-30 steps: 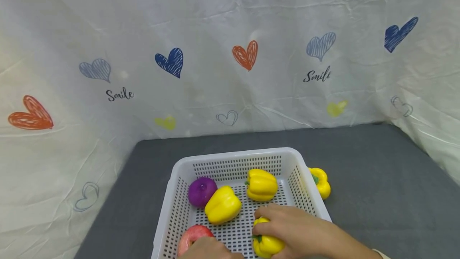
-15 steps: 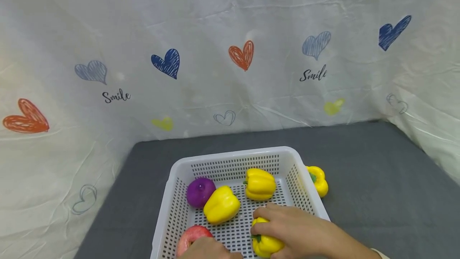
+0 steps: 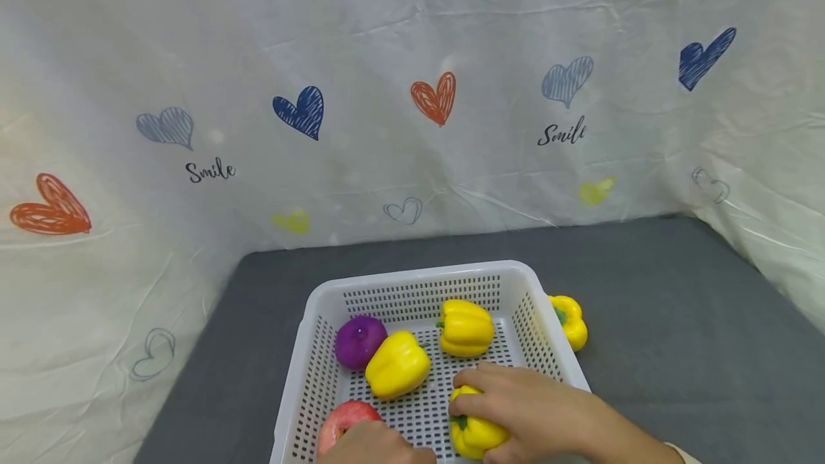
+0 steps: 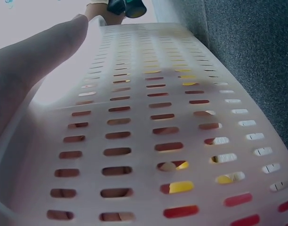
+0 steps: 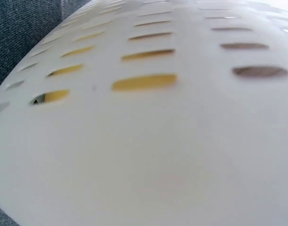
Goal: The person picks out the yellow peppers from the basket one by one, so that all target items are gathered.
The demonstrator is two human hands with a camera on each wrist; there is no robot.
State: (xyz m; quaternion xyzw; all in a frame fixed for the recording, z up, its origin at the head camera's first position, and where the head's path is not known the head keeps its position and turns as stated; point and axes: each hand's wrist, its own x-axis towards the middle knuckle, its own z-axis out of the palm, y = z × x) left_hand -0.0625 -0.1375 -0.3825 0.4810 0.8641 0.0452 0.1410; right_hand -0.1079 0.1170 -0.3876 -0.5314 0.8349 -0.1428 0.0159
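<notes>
You've got the white basket (image 3: 419, 276) on the gray table (image 3: 677, 306), its far rim set in from the back edge, near side cut off by the frame; tabletop stretches wide to the right, narrower on the left, with the printed sheet (image 3: 361, 185) behind. Inside, bare slotted floor runs between your two hands and up between the peppers. Your right hand (image 3: 528, 407) comes over the right wall and grips the front yellow pepper (image 3: 477, 437), low on the basket's right side; its stem points left, and its long axis looks roughly sideways, though your fingers cover part. Your left hand (image 3: 377, 447) is at the red fruit (image 3: 341, 421), front left; can't tell whether it grips, since its fingers are mostly hidden, but your left wrist view has a digit by the rim. Middle pepper (image 3: 397, 365) lies slanted, stem toward the upper right, against the purple vegetable (image 3: 359, 342); back pepper (image 3: 467, 328) lies sideways, stem left. The outer pepper (image 3: 568, 323) sits outside, just beside the right wall, stem end angled left.
</notes>
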